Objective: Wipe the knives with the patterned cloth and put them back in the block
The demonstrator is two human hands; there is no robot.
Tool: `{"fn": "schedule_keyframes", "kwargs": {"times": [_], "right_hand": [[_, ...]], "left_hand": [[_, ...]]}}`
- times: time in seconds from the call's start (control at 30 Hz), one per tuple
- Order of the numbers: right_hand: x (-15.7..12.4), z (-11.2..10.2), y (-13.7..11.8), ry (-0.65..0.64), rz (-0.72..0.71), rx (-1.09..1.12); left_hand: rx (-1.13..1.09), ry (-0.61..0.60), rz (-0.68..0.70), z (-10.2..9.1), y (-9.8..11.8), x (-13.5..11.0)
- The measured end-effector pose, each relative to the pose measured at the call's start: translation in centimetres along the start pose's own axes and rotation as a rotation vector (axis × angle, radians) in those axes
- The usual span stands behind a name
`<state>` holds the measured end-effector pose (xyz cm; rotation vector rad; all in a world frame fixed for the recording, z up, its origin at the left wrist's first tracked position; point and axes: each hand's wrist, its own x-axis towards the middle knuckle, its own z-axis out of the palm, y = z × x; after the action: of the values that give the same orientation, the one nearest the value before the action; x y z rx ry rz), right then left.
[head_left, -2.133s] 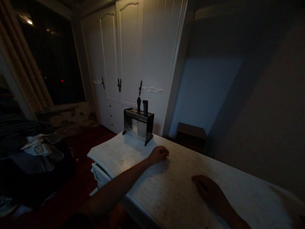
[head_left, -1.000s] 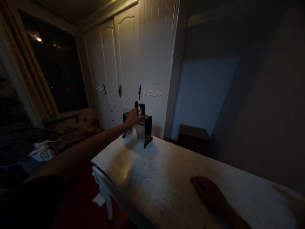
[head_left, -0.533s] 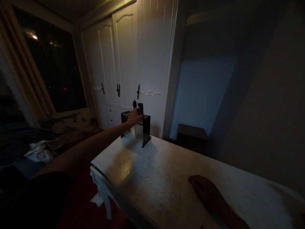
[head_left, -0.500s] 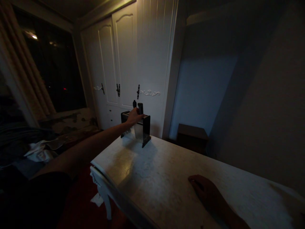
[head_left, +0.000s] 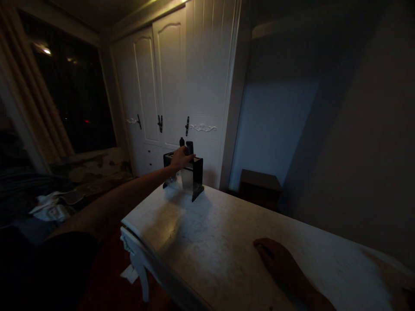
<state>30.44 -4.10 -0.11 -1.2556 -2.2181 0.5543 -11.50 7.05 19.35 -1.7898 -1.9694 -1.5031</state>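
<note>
A black knife block (head_left: pixel 194 177) with a clear front stands at the far left corner of the white table (head_left: pixel 210 242). Two dark knife handles (head_left: pixel 189 147) stick up from its top. My left hand (head_left: pixel 180 158) reaches out to the block's top, fingers curled at the nearer knife handle. My right hand (head_left: pixel 281 265) lies palm down on the table near the front right, fingers stretched out, holding nothing. The room is very dim.
White wardrobe doors (head_left: pixel 168 86) with dark handles stand behind the table. A small dark cabinet (head_left: pixel 259 183) sits by the wall. A dark window (head_left: pixel 78 95) with a curtain is at the left, and crumpled cloth (head_left: pixel 48 207) lies below it.
My left hand left the tabletop, reached up to the knife block's top and closed on a handle. My right hand stayed flat on the table. The view shifted slightly.
</note>
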Motion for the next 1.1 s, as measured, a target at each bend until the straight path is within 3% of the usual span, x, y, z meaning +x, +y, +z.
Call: {"fn": "schedule_keyframes", "kwargs": {"times": [0.53, 1.1], "right_hand": [[-0.2, 0.1, -0.3, 0.006, 0.001, 0.029], [-0.2, 0.2, -0.6, 0.047, -0.015, 0.056]], "left_hand": [[0.042, 0.036, 0.003, -2.0, 1.0, 2.1], [-0.025, 0.173, 0.104, -6.7, 7.1, 6.8]]}}
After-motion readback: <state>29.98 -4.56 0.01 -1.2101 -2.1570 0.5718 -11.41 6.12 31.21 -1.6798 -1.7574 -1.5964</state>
